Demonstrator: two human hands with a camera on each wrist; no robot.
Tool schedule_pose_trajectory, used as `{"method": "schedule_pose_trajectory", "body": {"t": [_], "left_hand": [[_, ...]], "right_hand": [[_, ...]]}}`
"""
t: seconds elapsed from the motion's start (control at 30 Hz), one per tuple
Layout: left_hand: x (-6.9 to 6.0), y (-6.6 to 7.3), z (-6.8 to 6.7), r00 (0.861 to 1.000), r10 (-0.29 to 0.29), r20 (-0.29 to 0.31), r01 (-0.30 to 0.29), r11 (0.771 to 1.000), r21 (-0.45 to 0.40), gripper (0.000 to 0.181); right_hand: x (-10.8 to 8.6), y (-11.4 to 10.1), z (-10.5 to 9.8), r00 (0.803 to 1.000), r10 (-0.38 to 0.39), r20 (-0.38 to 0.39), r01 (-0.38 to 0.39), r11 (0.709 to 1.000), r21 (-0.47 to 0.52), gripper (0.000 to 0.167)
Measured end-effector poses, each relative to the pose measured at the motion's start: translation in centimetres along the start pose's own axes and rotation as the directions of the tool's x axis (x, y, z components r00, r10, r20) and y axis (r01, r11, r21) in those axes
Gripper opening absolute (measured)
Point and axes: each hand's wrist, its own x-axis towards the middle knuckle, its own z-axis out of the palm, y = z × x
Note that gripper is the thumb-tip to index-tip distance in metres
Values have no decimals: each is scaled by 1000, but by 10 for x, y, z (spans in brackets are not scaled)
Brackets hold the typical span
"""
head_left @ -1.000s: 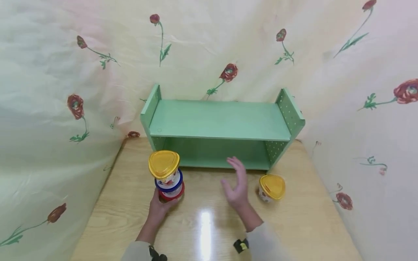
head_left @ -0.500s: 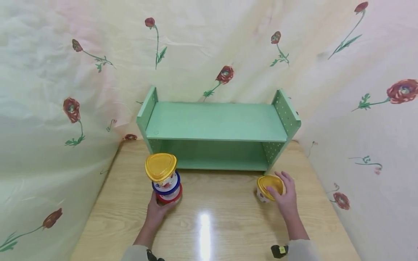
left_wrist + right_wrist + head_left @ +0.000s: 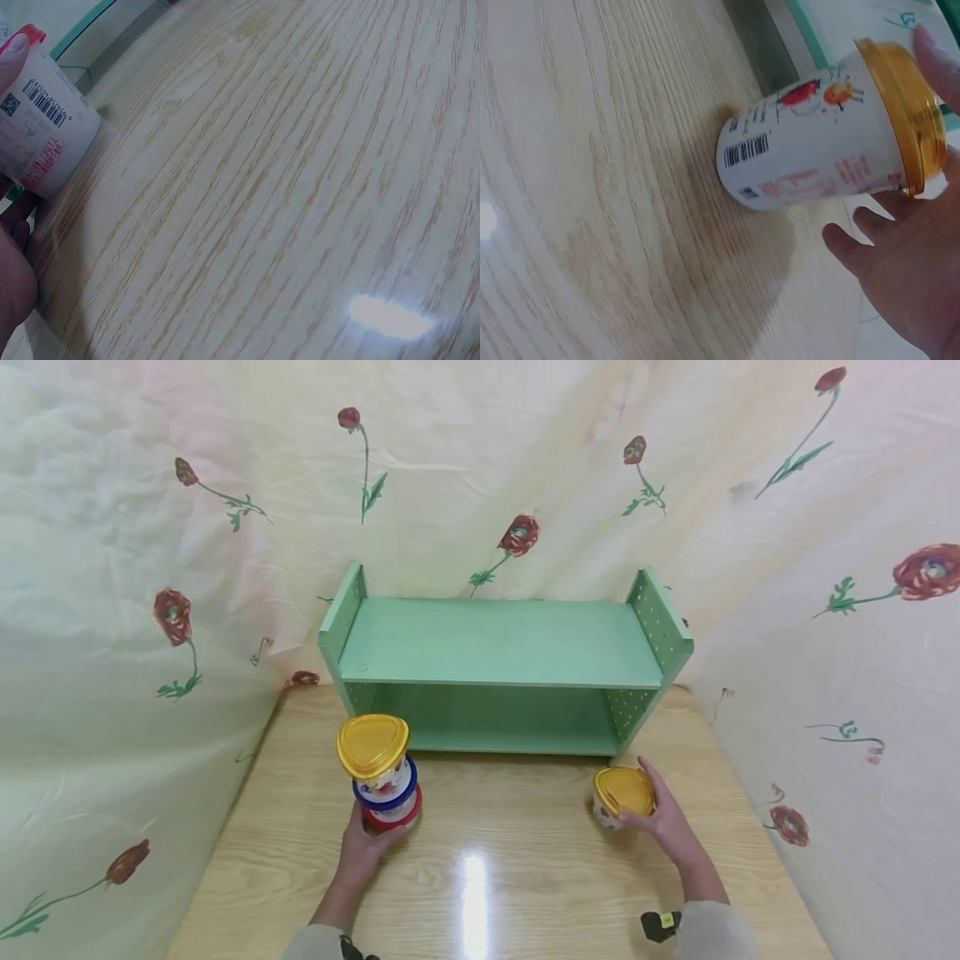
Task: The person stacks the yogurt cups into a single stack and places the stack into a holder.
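Observation:
A stack of three cups stands at the left in the head view: a yellow-lidded cup [image 3: 372,747] on top, a blue-rimmed one [image 3: 386,787] below it and a red-lidded cup [image 3: 394,812] at the bottom. My left hand [image 3: 362,852] grips the bottom cup; in the left wrist view its thumb lies over the red rim of the white cup [image 3: 52,112]. Right of the shelf's front corner, a second yellow-lidded cup [image 3: 624,792] rests on the table. Thumb and fingers of my right hand [image 3: 671,831] curl round its lid, and the right wrist view shows its printed side [image 3: 802,142].
A green two-level shelf [image 3: 498,643] stands at the back of the wooden table [image 3: 480,835], behind both hands. Flower-printed cloth [image 3: 450,460] hangs behind it and along both sides.
My right hand has moved right from the middle of the table to the single yellow-lidded cup and taken hold of it. The left hand has stayed on the stack.

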Motion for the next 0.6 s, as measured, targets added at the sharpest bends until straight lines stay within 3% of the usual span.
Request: {"method": "schedule_pose_trajectory", "body": {"t": [0.13, 0.6], "left_hand": [[0, 0, 0, 1000, 16, 5, -16, 1000, -9, 102], [-1, 3, 0, 1000, 13, 21, -13, 1000, -20, 98]], "right_hand": [[-2, 3, -1, 999, 26, 30, -27, 999, 32, 114], [-7, 16, 7, 998, 44, -38, -38, 990, 138, 106]]}}
